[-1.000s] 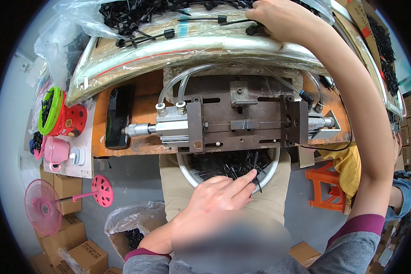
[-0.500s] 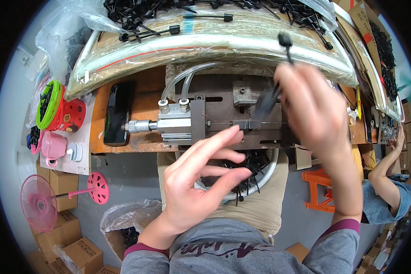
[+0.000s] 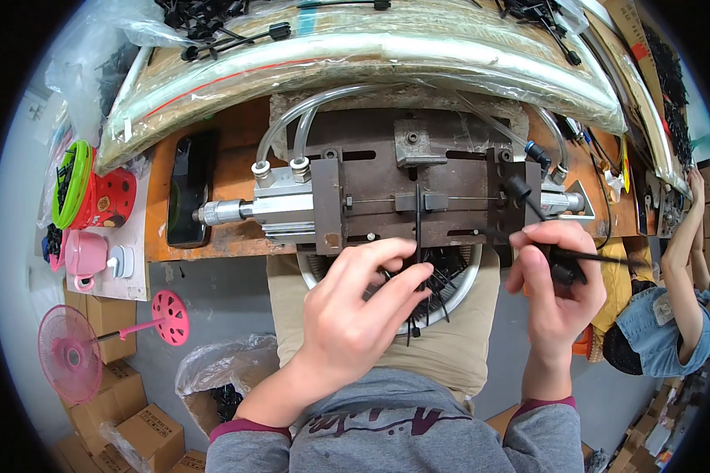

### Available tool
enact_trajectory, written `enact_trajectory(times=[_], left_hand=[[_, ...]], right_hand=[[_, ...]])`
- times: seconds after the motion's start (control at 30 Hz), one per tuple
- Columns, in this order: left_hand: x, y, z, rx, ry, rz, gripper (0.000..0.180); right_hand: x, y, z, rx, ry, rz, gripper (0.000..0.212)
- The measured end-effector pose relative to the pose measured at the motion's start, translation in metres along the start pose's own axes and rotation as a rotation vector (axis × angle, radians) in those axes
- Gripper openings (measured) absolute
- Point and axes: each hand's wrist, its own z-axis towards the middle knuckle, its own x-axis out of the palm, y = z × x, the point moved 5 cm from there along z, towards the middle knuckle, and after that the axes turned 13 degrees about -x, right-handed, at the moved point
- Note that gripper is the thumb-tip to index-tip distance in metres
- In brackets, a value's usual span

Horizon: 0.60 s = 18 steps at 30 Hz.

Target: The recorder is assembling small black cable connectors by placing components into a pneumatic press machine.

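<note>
Presently, the left hand (image 3: 347, 303) is positioned before the machine (image 3: 371, 169), thumb and forefinger curved about the near end of a black strip (image 3: 419, 225). Whether these fingers pinch the strip or merely flank it cannot be told. The strip lies crosswise over the small metal block (image 3: 407, 203) at the middle of the machine, pointing away from the person.

The right hand (image 3: 556, 284), to the right of the block and well apart from it, has its fingers closed on several black pieces (image 3: 519, 188). One rounded end projects beyond the fingertips and a thin stem extends to the right; some of this bundle is blurred, and the count cannot be made out.

Below the machine, a white basin (image 3: 472, 276) rests at the person's lap, containing a heap of similar black parts (image 3: 446, 268), partly hidden by the left hand. The machine sits on a wooden bench (image 3: 244, 126), with a dark phone (image 3: 189, 189) lying to its left. Beyond the machine, further black parts lie on a plastic-wrapped board (image 3: 386, 57). Left of the bench's phone stand a red bucket (image 3: 117, 199) and a pink cup (image 3: 84, 251)
</note>
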Motion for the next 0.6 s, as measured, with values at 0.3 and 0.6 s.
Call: enact_trajectory(times=[0.3,0.6], left_hand=[[0.022,0.0,0.008,0.139,-0.011,0.361,0.027],[0.023,-0.003,0.014,0.135,0.003,0.404,0.024]], right_hand=[[0.001,-0.014,-0.018,0.535,0.163,0.447,0.016],[0.011,-0.024,-0.033,0.719,0.304,0.525,0.014]])
